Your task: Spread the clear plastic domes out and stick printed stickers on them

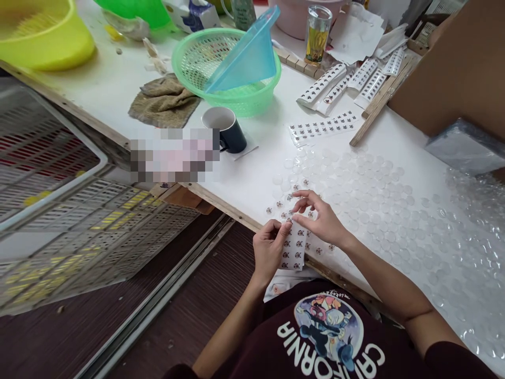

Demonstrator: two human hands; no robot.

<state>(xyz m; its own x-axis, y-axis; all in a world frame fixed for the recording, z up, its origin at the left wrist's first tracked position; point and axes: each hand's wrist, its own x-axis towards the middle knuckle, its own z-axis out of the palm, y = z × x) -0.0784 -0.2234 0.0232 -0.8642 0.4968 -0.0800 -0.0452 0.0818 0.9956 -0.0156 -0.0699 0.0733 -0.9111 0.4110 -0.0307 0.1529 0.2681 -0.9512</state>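
Note:
My left hand (270,245) pinches a white sheet of stickers (292,253) between thumb and fingers. The sheet hangs over the table's front edge and bears rows of small dark printed figures. Just above its upper end is my right hand (317,213), thumb and fingertips drawn together on what looks like a small sticker (291,212); the fingers partly hide it. Around both hands lie clear round discs, several of them with the same printed figure, such as the disc (279,204) to the left. Many plain clear discs (366,210) spread out to the right.
A dark mug (235,134) stands on paper near the front edge, beside a brown cloth (165,100). Behind are a green basket (244,105) with a blue basin (244,66) tilted in it, a glass (317,34) and more sticker sheets (323,126). A cardboard box (453,68) stands right.

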